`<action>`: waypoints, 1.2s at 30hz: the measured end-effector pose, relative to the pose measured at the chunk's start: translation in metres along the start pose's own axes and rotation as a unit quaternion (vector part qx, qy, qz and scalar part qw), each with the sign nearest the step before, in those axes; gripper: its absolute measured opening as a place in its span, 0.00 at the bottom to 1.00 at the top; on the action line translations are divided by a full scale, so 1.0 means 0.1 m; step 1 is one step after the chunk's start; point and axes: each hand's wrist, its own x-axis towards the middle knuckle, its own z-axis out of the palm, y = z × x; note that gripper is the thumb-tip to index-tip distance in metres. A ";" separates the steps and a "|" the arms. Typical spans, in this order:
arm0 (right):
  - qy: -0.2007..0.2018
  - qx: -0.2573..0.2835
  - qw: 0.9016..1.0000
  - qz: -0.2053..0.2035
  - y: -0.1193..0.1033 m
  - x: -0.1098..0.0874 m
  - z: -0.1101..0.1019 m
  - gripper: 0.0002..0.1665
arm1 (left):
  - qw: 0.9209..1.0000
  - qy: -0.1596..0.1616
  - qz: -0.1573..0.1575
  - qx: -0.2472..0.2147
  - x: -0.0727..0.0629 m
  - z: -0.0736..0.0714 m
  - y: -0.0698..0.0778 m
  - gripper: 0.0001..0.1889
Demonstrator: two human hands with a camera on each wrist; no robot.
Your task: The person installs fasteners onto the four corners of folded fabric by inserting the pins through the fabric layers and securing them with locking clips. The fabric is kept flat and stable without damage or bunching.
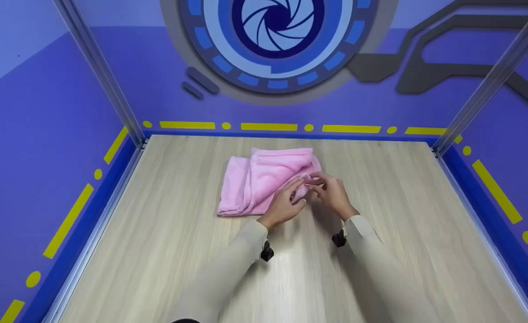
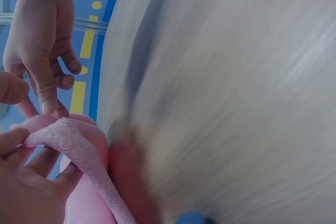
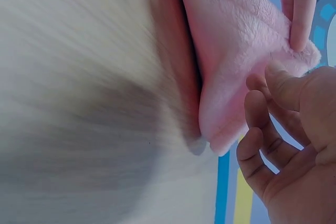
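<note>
A folded pink fleece cloth (image 1: 273, 175) lies on the wooden table, its near right corner lifted. My left hand (image 1: 286, 204) grips the raised edge of the cloth (image 2: 79, 150), with several fingers behind the fabric in the left wrist view. At the same corner my right hand (image 1: 333, 193) pinches a thin dark needle-like strand (image 3: 271, 55) between thumb and index finger. It sticks out just past the thumb tip, close to the fleece; its exact kind I cannot tell. The other right fingers are loosely bent away from the cloth.
The pale wooden table (image 1: 178, 251) is bounded by blue printed walls (image 1: 125, 80) with yellow dashes and metal corner posts (image 1: 102, 67). Small black devices (image 1: 267, 251) sit at both wrists over light sleeves.
</note>
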 end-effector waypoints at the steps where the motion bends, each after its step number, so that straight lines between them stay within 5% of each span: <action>1: 0.000 0.003 1.000 0.000 0.00 0.00 0.00 0.17 | 1.000 0.000 0.000 -0.002 0.00 0.00 0.00 0.35; 30: 0.012 -0.032 0.999 -0.040 -0.05 0.02 0.09 0.12 | 1.000 -0.012 0.006 0.006 -0.01 0.01 0.02 0.36; 36: 0.016 -0.029 0.999 -0.039 -0.05 0.02 0.10 0.10 | 1.000 0.028 -0.004 -0.008 0.00 0.02 0.00 0.31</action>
